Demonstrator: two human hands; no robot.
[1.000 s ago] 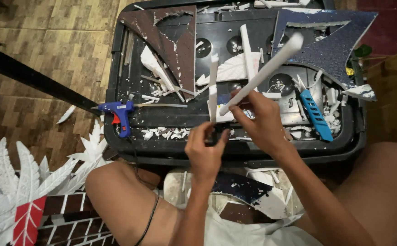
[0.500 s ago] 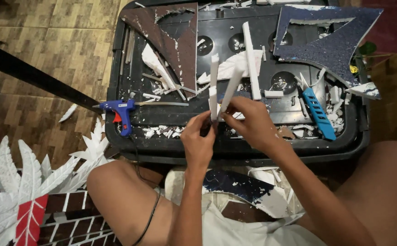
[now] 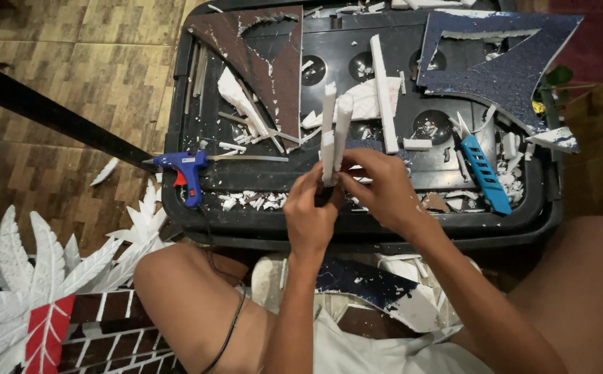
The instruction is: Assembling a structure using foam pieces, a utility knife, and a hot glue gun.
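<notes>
While pinched at the bottom between left hand (image 3: pixel 310 215) and right hand (image 3: pixel 379 188), two white foam strips (image 3: pixel 334 131) pressed together, standing upright over the black tray (image 3: pixel 189 208). Both sets of fingers clamped on them. Blue glue gun (image 3: pixel 185 168) off at 9 o'clock, blue cutter (image 3: pixel 483 170) at 3 o'clock.

Two white foam strips (image 3: pixel 334 131), long and narrow, stand upright side by side, touching along their lengths; lower ends pinched at 6 o'clock, tops pointing toward 12.
</notes>
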